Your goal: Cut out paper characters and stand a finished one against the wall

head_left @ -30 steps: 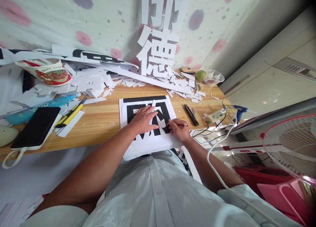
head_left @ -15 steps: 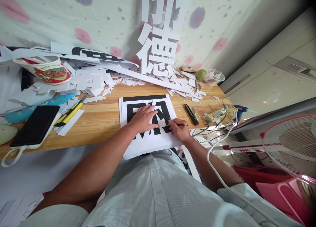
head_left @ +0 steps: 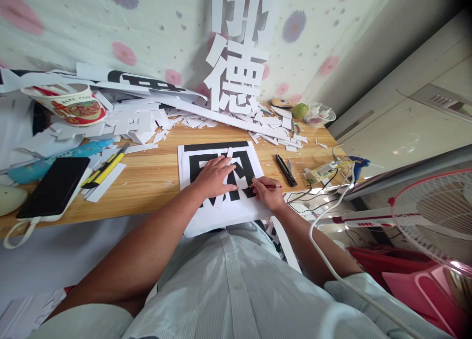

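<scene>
In front of me lies a white sheet [head_left: 236, 211] printed with a large black character, its lower edge hanging over the table's front. Flat on its middle rests my left hand [head_left: 216, 177], fingers spread, over a white cut-out piece [head_left: 241, 183] that is partly hidden under it. My right hand [head_left: 269, 192] is closed around a thin red pencil [head_left: 276, 186] at the sheet's right side. The pencil's tip is at the black print near the cut-out's edge. A black utility knife [head_left: 285, 170] lies just beyond my right hand.
White paper scraps [head_left: 136, 120] pile along the back. A phone [head_left: 55, 186] and a yellow utility knife [head_left: 105, 169] are at left. Cut-out characters [head_left: 239, 76] lean on the wall. At right are a power strip [head_left: 326, 171], a blue glue gun [head_left: 357, 166], cables and a fan [head_left: 435, 216].
</scene>
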Available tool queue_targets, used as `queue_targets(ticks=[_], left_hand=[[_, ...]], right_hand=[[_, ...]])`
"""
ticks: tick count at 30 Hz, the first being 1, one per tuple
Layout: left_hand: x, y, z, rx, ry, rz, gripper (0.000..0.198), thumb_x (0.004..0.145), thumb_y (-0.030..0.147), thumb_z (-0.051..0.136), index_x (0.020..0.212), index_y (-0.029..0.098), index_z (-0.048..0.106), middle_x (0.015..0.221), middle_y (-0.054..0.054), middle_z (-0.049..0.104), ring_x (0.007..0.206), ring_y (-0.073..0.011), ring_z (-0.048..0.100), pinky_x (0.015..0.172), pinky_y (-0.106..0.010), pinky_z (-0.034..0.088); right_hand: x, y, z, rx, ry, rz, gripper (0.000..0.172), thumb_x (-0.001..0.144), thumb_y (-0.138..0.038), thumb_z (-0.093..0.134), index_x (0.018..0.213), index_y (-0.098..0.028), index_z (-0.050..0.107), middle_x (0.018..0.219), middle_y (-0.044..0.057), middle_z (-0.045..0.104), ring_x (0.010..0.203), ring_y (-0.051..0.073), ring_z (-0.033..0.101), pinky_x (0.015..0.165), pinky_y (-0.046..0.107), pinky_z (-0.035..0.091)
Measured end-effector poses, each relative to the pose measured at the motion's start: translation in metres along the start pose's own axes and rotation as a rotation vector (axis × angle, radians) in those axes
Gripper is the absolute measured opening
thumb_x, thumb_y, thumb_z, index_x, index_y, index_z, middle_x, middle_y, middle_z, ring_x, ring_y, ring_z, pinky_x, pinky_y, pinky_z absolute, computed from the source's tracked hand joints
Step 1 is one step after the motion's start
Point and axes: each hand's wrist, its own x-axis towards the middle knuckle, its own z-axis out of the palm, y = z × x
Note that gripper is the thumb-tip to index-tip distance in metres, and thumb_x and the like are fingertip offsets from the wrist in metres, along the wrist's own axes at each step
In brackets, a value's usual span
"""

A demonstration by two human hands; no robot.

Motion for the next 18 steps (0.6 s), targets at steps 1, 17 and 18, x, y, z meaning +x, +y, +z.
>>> queue_targets(ticks=[1, 17, 18], left_hand=[[-0.0001, 0.0, -0.0001, 0.001, -0.002, 0.0, 0.082, 0.094, 0.064, 0.077, 0.163, 0.024, 0.059, 0.182, -0.012, 0.036, 0.169, -0.0397, 0.029, 0.136, -0.057, 0.027], [-0.0003, -0.0035, 0.0038, 0.011, 0.015, 0.012, 0.083, 0.094, 0.068, 0.075, 0.164, 0.026, 0.058, 0.182, -0.012, 0.036, 0.169, -0.0393, 0.03, 0.136, -0.057, 0.029], [-0.0003, -0.0035, 0.0038, 0.01, 0.017, 0.013, 0.083, 0.094, 0.068, 0.075, 0.163, 0.026, 0.059, 0.182, -0.012, 0.037, 0.169, -0.0395, 0.03, 0.136, -0.057, 0.029]], right_hand=[[-0.0003, 0.0002, 0.0003, -0.002, -0.005, -0.002, 0.044, 0.085, -0.061, 0.078, 0.069, -0.019, 0.076, 0.06, 0.003, 0.067, 0.042, 0.015, 0.056, 0.04, 0.029, 0.041], [-0.0011, 0.0007, 0.0, -0.013, -0.025, -0.01, 0.048, 0.087, -0.065, 0.078, 0.071, -0.021, 0.076, 0.063, 0.004, 0.07, 0.047, 0.018, 0.06, 0.045, 0.031, 0.047], [-0.0028, 0.0006, 0.0011, -0.016, -0.036, -0.019, 0.048, 0.088, -0.066, 0.078, 0.072, -0.021, 0.076, 0.064, 0.004, 0.071, 0.048, 0.018, 0.061, 0.046, 0.031, 0.048]])
